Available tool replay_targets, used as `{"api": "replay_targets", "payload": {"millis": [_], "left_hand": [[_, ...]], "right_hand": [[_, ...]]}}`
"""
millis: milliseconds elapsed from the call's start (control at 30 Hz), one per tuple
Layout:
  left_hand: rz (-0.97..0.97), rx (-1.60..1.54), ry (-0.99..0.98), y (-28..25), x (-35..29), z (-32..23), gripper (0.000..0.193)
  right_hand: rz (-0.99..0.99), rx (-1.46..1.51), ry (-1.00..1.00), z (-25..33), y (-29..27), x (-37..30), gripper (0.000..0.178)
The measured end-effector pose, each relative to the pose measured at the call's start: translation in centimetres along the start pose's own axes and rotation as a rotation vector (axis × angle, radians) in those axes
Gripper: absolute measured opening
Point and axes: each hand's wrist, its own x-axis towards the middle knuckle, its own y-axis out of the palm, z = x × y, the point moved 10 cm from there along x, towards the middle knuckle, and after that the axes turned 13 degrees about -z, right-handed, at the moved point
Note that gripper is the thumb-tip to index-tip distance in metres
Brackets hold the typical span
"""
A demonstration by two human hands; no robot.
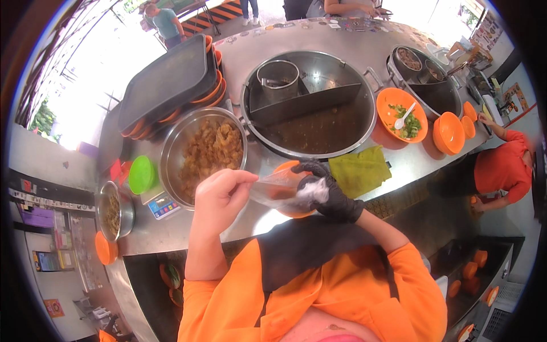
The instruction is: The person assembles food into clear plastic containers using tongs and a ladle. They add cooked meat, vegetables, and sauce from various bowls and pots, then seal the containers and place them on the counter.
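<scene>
A thin clear plastic bag (272, 192) is stretched between my two hands, in front of my apron. My bare left hand (221, 196) pinches one edge of it between thumb and fingers. My right hand (341, 204), in a black glove, is closed round the bunched whitish part of the bag. Behind the bag, an orange bowl (297, 214) on the steel counter is partly hidden. To the left stands a big steel bowl of brown food pieces (212, 149). A folded green cloth (360, 172) lies just beyond my right hand.
A divided pot of dark broth (310, 130) stands ahead, beside a stack of dark trays (165, 85). Rightward are an orange bowl of chopped greens (403, 115), another pot (439, 85) and a person in red (504, 165). A digital scale (163, 206) and green bowl (142, 175) sit left.
</scene>
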Motion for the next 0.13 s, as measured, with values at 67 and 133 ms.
{"api": "replay_targets", "payload": {"millis": [67,133], "left_hand": [[-0.139,-0.498,-0.157,0.5,-1.3,2.0,0.049],[-0.184,-0.925,-0.165,2.8,-2.4,3.3,0.066]], "right_hand": [[-0.039,0.348,0.406,-5.3,1.2,-2.2,0.017],[-0.190,0.640,0.694,-11.2,2.3,-5.5,0.018]]}}
